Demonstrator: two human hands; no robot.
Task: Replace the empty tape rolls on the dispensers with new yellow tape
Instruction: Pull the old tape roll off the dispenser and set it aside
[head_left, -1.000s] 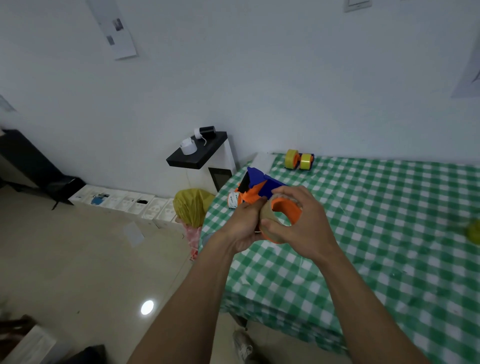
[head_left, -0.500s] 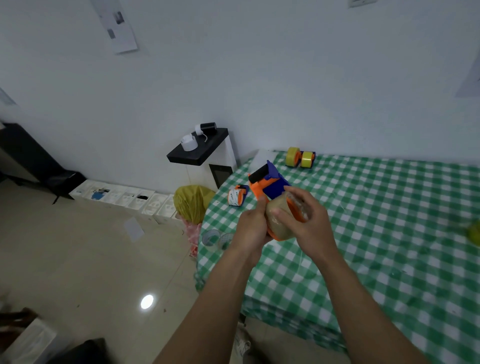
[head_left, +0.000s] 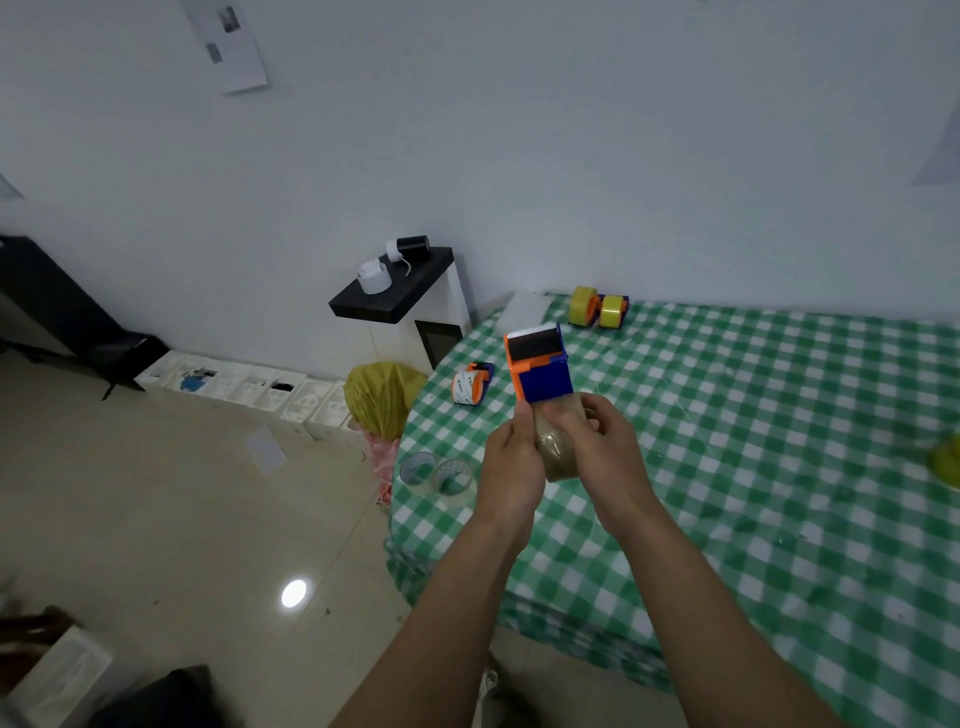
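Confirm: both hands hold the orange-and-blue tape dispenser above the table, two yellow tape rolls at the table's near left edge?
Wrong on the rolls: head view shows the yellow tape rolls at the table's far edge, by the wall. Left hand and right hand do hold the orange-and-blue tape dispenser above it.

Single head-worn view, forward and down, close over hands and checked table (head_left: 779, 467).

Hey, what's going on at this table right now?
A person holds an orange-and-blue tape dispenser above the checked table, left grip on its side, right grip on the brownish roll mounted in it. Two yellow tape rolls sit at the table's far edge; another dispenser lies nearby.
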